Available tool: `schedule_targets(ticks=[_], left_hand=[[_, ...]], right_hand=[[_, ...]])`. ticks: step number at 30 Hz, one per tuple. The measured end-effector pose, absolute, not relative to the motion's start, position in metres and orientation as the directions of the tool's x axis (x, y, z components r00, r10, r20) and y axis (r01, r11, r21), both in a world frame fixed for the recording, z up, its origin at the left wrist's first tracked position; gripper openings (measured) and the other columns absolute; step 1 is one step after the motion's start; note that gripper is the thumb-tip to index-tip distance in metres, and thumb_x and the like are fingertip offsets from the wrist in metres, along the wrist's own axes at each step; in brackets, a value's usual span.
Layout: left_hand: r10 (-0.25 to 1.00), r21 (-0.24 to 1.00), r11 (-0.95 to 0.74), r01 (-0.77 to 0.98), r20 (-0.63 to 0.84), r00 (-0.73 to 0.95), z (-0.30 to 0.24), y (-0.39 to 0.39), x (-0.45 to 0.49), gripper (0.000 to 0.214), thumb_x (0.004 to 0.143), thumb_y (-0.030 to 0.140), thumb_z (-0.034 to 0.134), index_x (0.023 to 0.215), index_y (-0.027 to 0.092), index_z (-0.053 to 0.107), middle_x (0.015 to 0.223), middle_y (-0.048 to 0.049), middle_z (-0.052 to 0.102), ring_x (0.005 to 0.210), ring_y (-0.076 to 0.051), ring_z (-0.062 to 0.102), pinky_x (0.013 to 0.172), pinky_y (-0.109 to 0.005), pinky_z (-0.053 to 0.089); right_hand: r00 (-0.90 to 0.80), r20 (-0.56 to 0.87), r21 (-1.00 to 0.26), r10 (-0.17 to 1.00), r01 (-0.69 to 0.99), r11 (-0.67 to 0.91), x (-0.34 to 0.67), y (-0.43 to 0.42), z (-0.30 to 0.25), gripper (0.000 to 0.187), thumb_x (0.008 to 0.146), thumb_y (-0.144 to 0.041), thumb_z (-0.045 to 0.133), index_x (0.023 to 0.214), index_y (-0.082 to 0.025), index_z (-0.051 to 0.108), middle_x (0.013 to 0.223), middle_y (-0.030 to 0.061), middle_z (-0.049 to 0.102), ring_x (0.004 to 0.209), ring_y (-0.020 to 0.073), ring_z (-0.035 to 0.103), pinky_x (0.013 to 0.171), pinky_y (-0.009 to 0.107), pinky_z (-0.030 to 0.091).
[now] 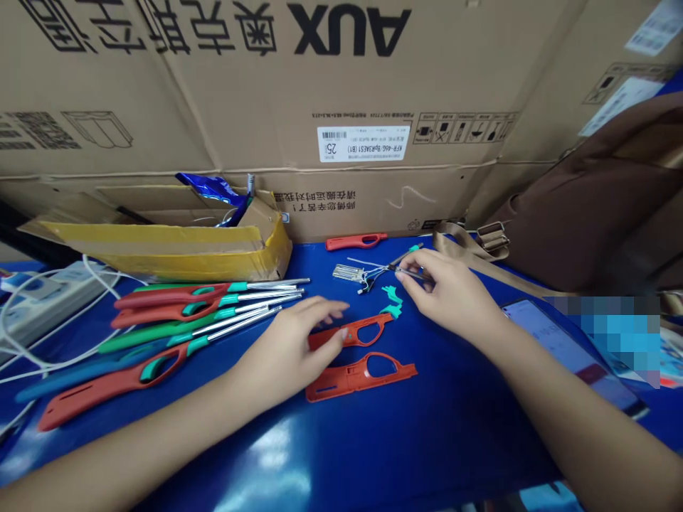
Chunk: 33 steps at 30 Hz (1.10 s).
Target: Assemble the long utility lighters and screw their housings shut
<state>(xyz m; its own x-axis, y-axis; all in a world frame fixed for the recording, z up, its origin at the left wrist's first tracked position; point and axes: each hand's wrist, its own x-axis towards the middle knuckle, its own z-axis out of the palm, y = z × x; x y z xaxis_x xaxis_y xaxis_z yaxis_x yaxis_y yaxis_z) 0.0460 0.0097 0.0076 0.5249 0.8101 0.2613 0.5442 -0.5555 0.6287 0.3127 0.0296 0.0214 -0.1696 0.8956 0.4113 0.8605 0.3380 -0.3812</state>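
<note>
My left hand (293, 348) hovers over or rests on an orange-red lighter half-shell (373, 331), fingers apart; contact is unclear. Just below lies a second orange-red half-shell (363, 377) with an oval trigger opening. Between finger and thumb, my right hand (445, 288) pinches a thin dark rod-like piece (413, 273), partly hidden by the fingers. Close beside it are a silvery flat part (348, 272) and several thin wires (373, 272). Small teal plastic pieces (393, 294) lie below the wires.
Several long-necked lighters (176, 320) are piled at left, beside a yellow-taped cardboard box (213, 249) and a power strip (58, 299). Another red handle (356, 242) lies at the back. A phone (565, 348) and brown bag (597, 206) are at right; a large carton (240, 99) stands behind.
</note>
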Motion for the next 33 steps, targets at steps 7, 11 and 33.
schedule_targets(ticks=[7, 11, 33], left_hand=[[0.871, 0.643, -0.46, 0.613, 0.191, 0.453, -0.001, 0.07, 0.094, 0.047, 0.086, 0.028, 0.074, 0.128, 0.014, 0.059, 0.096, -0.0061, 0.076, 0.088, -0.022, 0.072, 0.081, -0.036, 0.058], [0.886, 0.631, -0.42, 0.652, 0.13, 0.445, -0.006, 0.088, 0.11, 0.031, 0.089, 0.025, 0.073, 0.116, 0.012, 0.064, 0.085, -0.0045, 0.074, 0.077, -0.02, 0.071, 0.076, -0.034, 0.058], [0.887, 0.639, -0.458, 0.618, 0.279, 0.369, -0.004, 0.097, 0.111, 0.017, 0.081, 0.028, 0.078, 0.085, 0.016, 0.066, 0.076, 0.0, 0.071, 0.071, -0.017, 0.067, 0.066, -0.027, 0.051]], right_hand=[[-0.159, 0.396, -0.36, 0.905, 0.879, 0.312, 0.312, 0.028, 0.022, 0.006, 0.091, -0.027, 0.061, 0.087, -0.023, 0.059, 0.092, 0.0013, 0.07, 0.077, 0.0191, 0.062, 0.067, 0.03, 0.041], [-0.145, 0.384, -0.358, 0.912, 0.887, 0.292, 0.312, 0.029, 0.022, 0.007, 0.092, -0.026, 0.061, 0.087, -0.023, 0.058, 0.092, 0.0017, 0.071, 0.078, 0.0194, 0.063, 0.067, 0.03, 0.041], [-0.103, 0.36, -0.34, 0.927, 0.911, 0.233, 0.312, 0.029, 0.025, 0.009, 0.091, -0.029, 0.059, 0.085, -0.022, 0.058, 0.09, 0.0022, 0.072, 0.074, 0.0185, 0.061, 0.06, 0.029, 0.034]])
